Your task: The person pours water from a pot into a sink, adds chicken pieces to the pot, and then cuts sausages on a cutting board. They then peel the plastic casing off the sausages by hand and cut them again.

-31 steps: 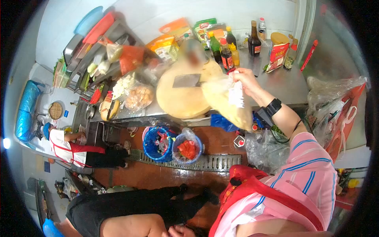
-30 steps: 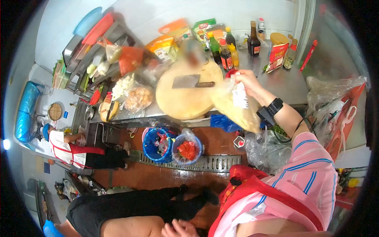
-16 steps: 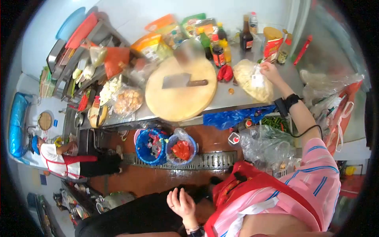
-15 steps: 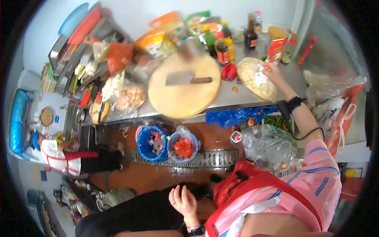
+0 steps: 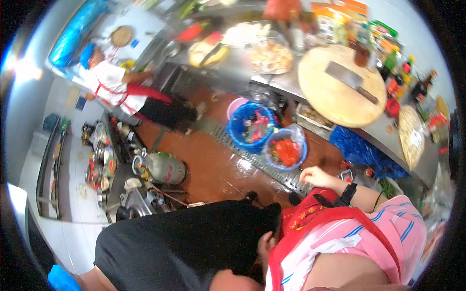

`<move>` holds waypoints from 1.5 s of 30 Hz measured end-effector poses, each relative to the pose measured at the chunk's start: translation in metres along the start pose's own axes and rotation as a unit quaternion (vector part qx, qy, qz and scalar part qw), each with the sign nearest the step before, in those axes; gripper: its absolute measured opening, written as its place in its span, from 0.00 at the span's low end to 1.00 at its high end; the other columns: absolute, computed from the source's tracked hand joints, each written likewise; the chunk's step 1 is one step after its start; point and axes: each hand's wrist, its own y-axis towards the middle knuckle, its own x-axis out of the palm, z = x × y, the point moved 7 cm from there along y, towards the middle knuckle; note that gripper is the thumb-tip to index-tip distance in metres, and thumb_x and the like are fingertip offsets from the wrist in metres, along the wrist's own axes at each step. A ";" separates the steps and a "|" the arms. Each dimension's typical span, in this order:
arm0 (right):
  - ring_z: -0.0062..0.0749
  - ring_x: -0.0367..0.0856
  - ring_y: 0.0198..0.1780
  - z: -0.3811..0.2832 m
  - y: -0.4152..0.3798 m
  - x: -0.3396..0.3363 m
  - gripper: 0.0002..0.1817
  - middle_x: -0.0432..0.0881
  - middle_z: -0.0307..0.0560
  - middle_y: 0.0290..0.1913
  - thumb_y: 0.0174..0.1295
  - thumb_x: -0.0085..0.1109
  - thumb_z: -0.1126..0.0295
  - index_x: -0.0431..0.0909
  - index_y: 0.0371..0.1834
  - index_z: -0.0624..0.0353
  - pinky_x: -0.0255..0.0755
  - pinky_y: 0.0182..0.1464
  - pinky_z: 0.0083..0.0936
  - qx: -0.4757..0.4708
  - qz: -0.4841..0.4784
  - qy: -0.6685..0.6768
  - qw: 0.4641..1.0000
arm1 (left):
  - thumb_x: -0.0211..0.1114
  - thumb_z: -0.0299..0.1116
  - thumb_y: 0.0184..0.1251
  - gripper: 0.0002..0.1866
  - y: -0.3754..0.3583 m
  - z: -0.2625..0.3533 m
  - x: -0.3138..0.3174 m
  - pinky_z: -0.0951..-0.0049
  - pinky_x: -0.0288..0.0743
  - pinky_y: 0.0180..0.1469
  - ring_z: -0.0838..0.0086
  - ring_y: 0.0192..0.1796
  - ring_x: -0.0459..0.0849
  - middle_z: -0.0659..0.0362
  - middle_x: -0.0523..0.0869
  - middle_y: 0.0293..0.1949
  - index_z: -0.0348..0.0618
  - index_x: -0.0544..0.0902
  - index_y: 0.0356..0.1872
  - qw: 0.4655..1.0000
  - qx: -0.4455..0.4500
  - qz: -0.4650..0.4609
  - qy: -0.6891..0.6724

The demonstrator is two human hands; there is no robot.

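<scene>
My right hand, with a black band at the wrist, is above the red apron; its fingers are loosely bent and nothing shows in them. At the apron's left edge is my left hand, small and partly hidden, so its grip cannot be made out. Beyond my right hand stand a bin with red scraps and a blue-lined bin. A cleaver lies on the round wooden board on the counter. To its right is a bag of pale food, touched by neither hand.
A person in black is close on my left. Another person in a white top is farther off at the upper left. A gas cylinder stands on the floor near a drain grate. Bottles line the back counter.
The view has swung left, so the board and bins appear farther right. My right hand has left the bag and come back near my apron. My left hand is now closer to the apron.
</scene>
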 end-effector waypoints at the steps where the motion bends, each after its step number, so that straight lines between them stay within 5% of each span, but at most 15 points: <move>1: 0.24 0.77 0.31 -0.010 0.018 0.009 0.09 0.81 0.40 0.31 0.53 0.47 0.74 0.79 0.31 0.60 0.72 0.34 0.23 -0.055 -0.023 -0.066 0.996 | 0.59 0.25 0.59 0.12 -0.008 -0.026 0.006 0.69 0.70 0.50 0.65 0.45 0.78 0.51 0.79 0.42 0.37 0.77 0.45 0.998 -0.051 -0.002 -0.035; 5: 0.26 0.79 0.36 -0.032 0.080 0.020 0.09 0.82 0.42 0.32 0.52 0.48 0.74 0.79 0.32 0.62 0.72 0.42 0.25 -0.118 -0.092 -0.104 0.983 | 0.61 0.28 0.60 0.16 -0.064 -0.271 0.081 0.72 0.71 0.50 0.70 0.46 0.78 0.51 0.79 0.44 0.35 0.74 0.49 0.910 -0.300 -0.166 -0.235; 7: 0.26 0.79 0.39 -0.038 0.107 0.013 0.09 0.83 0.45 0.34 0.52 0.49 0.76 0.80 0.33 0.63 0.72 0.43 0.24 -0.098 -0.111 -0.057 0.987 | 0.61 0.31 0.61 0.18 -0.006 -0.073 0.045 0.73 0.72 0.49 0.72 0.45 0.79 0.52 0.79 0.45 0.33 0.74 0.50 0.941 -0.218 -0.065 -0.251; 8: 0.26 0.79 0.39 -0.039 0.120 0.009 0.09 0.83 0.45 0.34 0.52 0.49 0.76 0.80 0.33 0.63 0.72 0.43 0.24 -0.103 -0.129 -0.064 0.984 | 0.61 0.31 0.61 0.18 0.014 -0.048 0.043 0.73 0.72 0.49 0.72 0.45 0.79 0.52 0.79 0.45 0.33 0.74 0.50 0.940 -0.219 -0.046 -0.257; 12: 0.26 0.79 0.40 -0.050 0.163 -0.008 0.09 0.83 0.45 0.33 0.53 0.50 0.76 0.80 0.33 0.65 0.71 0.45 0.22 -0.074 -0.184 -0.066 0.978 | 0.58 0.34 0.62 0.16 0.074 -0.021 0.036 0.76 0.71 0.49 0.71 0.46 0.80 0.52 0.81 0.45 0.37 0.77 0.48 0.975 -0.216 0.025 -0.035; 16: 0.25 0.79 0.39 -0.080 0.196 -0.049 0.08 0.83 0.45 0.33 0.53 0.50 0.77 0.80 0.33 0.65 0.72 0.44 0.22 -0.119 -0.177 -0.063 0.975 | 0.58 0.36 0.63 0.17 0.167 -0.014 0.036 0.76 0.70 0.51 0.73 0.46 0.78 0.57 0.81 0.45 0.39 0.76 0.50 0.970 -0.224 0.005 -0.090; 18: 0.22 0.79 0.34 -0.088 0.210 -0.070 0.07 0.82 0.42 0.32 0.55 0.53 0.75 0.80 0.33 0.65 0.72 0.39 0.20 -0.080 -0.134 -0.085 0.984 | 0.57 0.36 0.63 0.18 0.215 -0.050 0.037 0.78 0.68 0.52 0.77 0.47 0.76 0.58 0.81 0.44 0.38 0.75 0.51 0.974 -0.208 -0.003 -0.092; 20: 0.21 0.77 0.30 -0.085 0.224 -0.084 0.08 0.81 0.41 0.28 0.56 0.56 0.71 0.81 0.31 0.65 0.71 0.34 0.20 -0.130 -0.096 -0.047 0.986 | 0.56 0.35 0.64 0.17 0.259 -0.066 0.034 0.77 0.70 0.48 0.77 0.44 0.78 0.57 0.81 0.43 0.39 0.74 0.51 0.945 -0.282 0.016 -0.167; 22: 0.19 0.75 0.27 -0.074 0.225 -0.096 0.10 0.80 0.39 0.25 0.56 0.58 0.68 0.81 0.29 0.66 0.69 0.30 0.20 0.015 -0.131 -0.136 0.982 | 0.54 0.34 0.64 0.16 0.291 -0.086 0.035 0.77 0.72 0.44 0.78 0.41 0.78 0.58 0.81 0.42 0.41 0.74 0.51 0.893 -0.337 0.063 -0.292; 26: 0.24 0.77 0.26 -0.049 0.233 -0.124 0.14 0.80 0.43 0.21 0.52 0.60 0.61 0.81 0.28 0.63 0.71 0.30 0.23 0.038 -0.042 -0.209 0.976 | 0.53 0.35 0.65 0.14 0.343 -0.126 0.024 0.77 0.74 0.37 0.76 0.36 0.78 0.59 0.81 0.40 0.42 0.72 0.50 0.880 -0.365 0.079 -0.292; 29: 0.26 0.79 0.28 -0.012 0.241 -0.125 0.10 0.82 0.44 0.24 0.51 0.58 0.65 0.81 0.27 0.62 0.72 0.34 0.23 0.085 0.030 -0.155 0.984 | 0.54 0.34 0.65 0.12 0.374 -0.146 0.010 0.76 0.73 0.36 0.76 0.36 0.78 0.60 0.80 0.38 0.42 0.73 0.47 0.870 -0.389 0.048 -0.300; 32: 0.27 0.80 0.29 0.012 0.266 -0.095 0.10 0.83 0.46 0.27 0.50 0.57 0.66 0.81 0.27 0.61 0.72 0.38 0.25 0.191 0.030 -0.099 0.976 | 0.56 0.34 0.64 0.12 0.398 -0.232 -0.015 0.77 0.73 0.34 0.75 0.33 0.78 0.61 0.80 0.35 0.41 0.75 0.45 0.886 -0.381 0.024 -0.262; 38: 0.30 0.81 0.32 -0.070 0.370 0.029 0.10 0.83 0.45 0.29 0.47 0.59 0.63 0.83 0.28 0.56 0.73 0.38 0.26 0.081 -0.015 -0.174 0.981 | 0.56 0.34 0.62 0.10 0.423 -0.339 -0.121 0.77 0.70 0.21 0.76 0.22 0.75 0.60 0.79 0.26 0.38 0.77 0.39 0.880 -0.438 -0.014 -0.183; 43: 0.37 0.81 0.34 -0.127 0.442 0.088 0.08 0.83 0.45 0.31 0.46 0.56 0.65 0.83 0.27 0.53 0.73 0.38 0.32 0.070 -0.081 -0.340 0.934 | 0.55 0.31 0.59 0.09 0.450 -0.400 -0.216 0.77 0.70 0.22 0.78 0.22 0.75 0.60 0.78 0.22 0.37 0.80 0.30 0.908 -0.401 0.011 -0.122; 45: 0.43 0.80 0.35 -0.123 0.460 0.083 0.08 0.82 0.47 0.31 0.45 0.54 0.66 0.82 0.26 0.52 0.73 0.38 0.37 0.077 -0.065 -0.397 0.912 | 0.55 0.29 0.55 0.09 0.446 -0.495 -0.243 0.74 0.69 0.24 0.77 0.22 0.74 0.58 0.79 0.20 0.34 0.81 0.25 0.918 -0.385 0.060 -0.079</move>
